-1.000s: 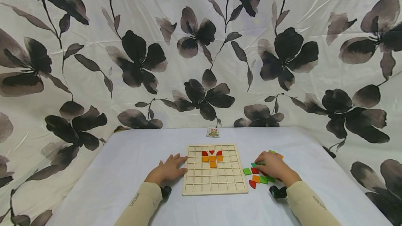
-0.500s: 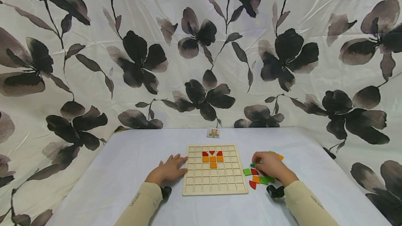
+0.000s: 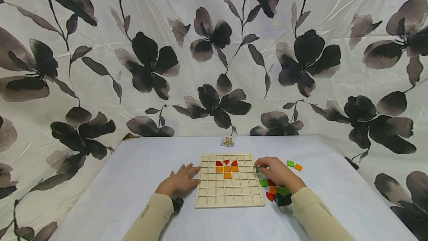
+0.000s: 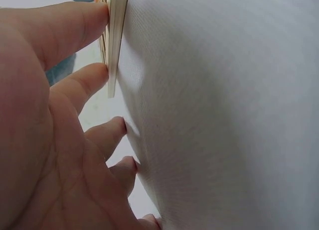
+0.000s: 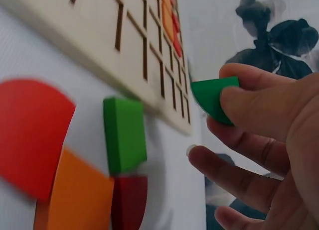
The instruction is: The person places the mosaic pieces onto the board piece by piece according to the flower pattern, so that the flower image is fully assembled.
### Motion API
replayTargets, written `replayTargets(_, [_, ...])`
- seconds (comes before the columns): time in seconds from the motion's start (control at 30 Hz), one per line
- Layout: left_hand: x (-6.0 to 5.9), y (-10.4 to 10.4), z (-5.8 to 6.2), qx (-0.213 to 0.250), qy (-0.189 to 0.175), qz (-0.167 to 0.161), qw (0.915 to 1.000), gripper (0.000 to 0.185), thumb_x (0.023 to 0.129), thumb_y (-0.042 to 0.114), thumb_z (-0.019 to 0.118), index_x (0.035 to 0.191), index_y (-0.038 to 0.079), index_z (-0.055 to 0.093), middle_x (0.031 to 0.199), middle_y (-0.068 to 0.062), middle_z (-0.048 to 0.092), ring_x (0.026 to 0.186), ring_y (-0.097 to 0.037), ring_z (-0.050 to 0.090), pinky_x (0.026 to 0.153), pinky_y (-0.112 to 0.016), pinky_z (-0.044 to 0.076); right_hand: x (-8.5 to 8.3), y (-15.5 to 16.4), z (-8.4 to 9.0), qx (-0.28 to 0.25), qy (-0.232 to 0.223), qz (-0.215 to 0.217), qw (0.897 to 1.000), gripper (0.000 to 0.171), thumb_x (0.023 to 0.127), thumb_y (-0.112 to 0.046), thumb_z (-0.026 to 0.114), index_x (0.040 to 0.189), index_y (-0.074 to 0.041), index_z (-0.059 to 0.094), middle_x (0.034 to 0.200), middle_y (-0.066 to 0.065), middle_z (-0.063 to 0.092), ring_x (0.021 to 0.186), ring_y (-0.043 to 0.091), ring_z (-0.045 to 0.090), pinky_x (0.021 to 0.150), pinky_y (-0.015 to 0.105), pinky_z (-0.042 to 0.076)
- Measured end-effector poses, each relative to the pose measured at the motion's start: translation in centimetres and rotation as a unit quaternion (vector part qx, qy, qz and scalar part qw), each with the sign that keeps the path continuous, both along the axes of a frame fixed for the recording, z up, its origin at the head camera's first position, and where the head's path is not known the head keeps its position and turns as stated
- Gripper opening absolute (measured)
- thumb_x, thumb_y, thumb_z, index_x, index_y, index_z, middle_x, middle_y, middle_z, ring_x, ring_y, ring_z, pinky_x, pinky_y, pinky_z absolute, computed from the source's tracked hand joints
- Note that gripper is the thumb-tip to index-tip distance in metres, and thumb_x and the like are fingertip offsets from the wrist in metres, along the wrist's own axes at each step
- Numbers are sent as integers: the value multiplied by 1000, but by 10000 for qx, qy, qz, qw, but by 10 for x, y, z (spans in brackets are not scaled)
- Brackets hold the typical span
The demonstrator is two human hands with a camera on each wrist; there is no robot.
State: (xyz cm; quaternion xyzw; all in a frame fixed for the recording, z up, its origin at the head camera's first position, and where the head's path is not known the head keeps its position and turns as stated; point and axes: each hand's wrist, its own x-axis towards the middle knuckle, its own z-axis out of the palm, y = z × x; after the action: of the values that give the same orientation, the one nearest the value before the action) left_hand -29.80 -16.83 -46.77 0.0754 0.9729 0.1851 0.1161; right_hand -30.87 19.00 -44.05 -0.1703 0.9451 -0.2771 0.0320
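Right hand has been moved from loose pieces toward grid board w/ green piece pinched at fingertips, just off board's right edge. Piece judged light, stiff, smooth; best held by edges. Left hand laid flat on desk, fingertips touching board.

Small pattern card, floral backdrop

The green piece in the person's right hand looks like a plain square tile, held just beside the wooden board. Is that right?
Not quite. The green piece pinched in the right hand is not a square: the right wrist view shows one curved edge, like a quarter circle. The rest holds: it is green and held just beside the wooden board, near its right edge.
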Motion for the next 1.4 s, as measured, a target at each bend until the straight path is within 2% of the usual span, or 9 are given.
replayTargets(0.03, [0, 0, 0, 2, 6, -6, 10000, 58, 95, 43, 54, 147, 23, 42, 158, -14, 29, 147, -44, 17, 111, -74, 9, -1, -3, 1, 27, 82, 47, 10000, 19, 94, -10, 61, 105, -22, 71, 112, -4, 68, 103, 16, 61, 95, 44, 51])
replayTargets(0.13, [1, 1, 1, 12, 11, -15, 10000, 58, 95, 43, 55, 147, 22, 43, 158, -15, 29, 147, -44, 17, 111, -74, 9, -2, -12, 3, 2, 81, 29, 10000, 23, 93, -8, 61, 109, -21, 72, 112, -2, 69, 105, 17, 60, 97, 46, 49])
replayTargets(0.2, [2, 1, 3, 9, 16, -24, 10000, 58, 94, 43, 55, 147, 22, 43, 158, -15, 30, 147, -45, 18, 110, -74, 9, -4, -18, 3, -17, 51, 7, 10000, 23, 92, -8, 63, 109, -20, 72, 105, -3, 69, 100, 15, 60, 96, 45, 50])
replayTargets(0.4, [0, 0, 1, 0, 7, -19, 10000, 58, 95, 43, 54, 147, 22, 42, 158, -15, 29, 147, -45, 17, 110, -74, 9, -7, -35, 0, -413, 64, -41, 9991, 9, 86, -11, 71, 92, -19, 71, 84, -7, 66, 81, 10, 57, 82, 36, 50])
replayTargets(0.5, [0, 0, -1, 4, 3, 0, 10000, 58, 95, 43, 54, 147, 23, 42, 158, -15, 29, 147, -44, 17, 111, -74, 9, -8, -42, -3, -682, 44, -41, 9977, 7, 85, -12, 73, 88, -19, 72, 83, -7, 68, 80, 10, 57, 80, 34, 50])
replayTargets(0.67, [-1, 0, -2, -2, 21, -7, 10000, 58, 95, 43, 54, 147, 23, 42, 158, -14, 29, 147, -44, 17, 110, -74, 9, -8, -53, -7, -904, -114, -72, 9958, 5, 86, -14, 72, 89, -18, 74, 88, -6, 70, 82, 11, 58, 79, 34, 51])
replayTargets(0.8, [-1, -1, -2, -10, 29, -18, 10000, 58, 95, 44, 54, 148, 23, 42, 158, -14, 29, 147, -44, 17, 111, -74, 9, -9, -60, -9, -875, -136, -106, 9960, 5, 88, -15, 70, 89, -16, 75, 90, -4, 71, 83, 12, 58, 78, 34, 51])
replayTargets(1.13, [-1, 0, 1, 7, -3, -31, 10000, 58, 95, 44, 54, 148, 23, 42, 159, -14, 29, 148, -44, 16, 110, -74, 9, -14, -73, -10, -558, -504, -535, 9957, 7, 87, -18, 71, 85, -15, 76, 89, -2, 71, 78, 14, 55, 69, 29, 47])
replayTargets(1.4, [0, 0, 1, 4, 66, -16, 10000, 59, 94, 44, 56, 147, 23, 43, 158, -14, 30, 147, -44, 17, 110, -74, 9, -13, -82, -10, -236, -358, -639, 9970, 7, 84, -19, 73, 79, -16, 76, 87, -3, 70, 79, 14, 56, 70, 33, 47])
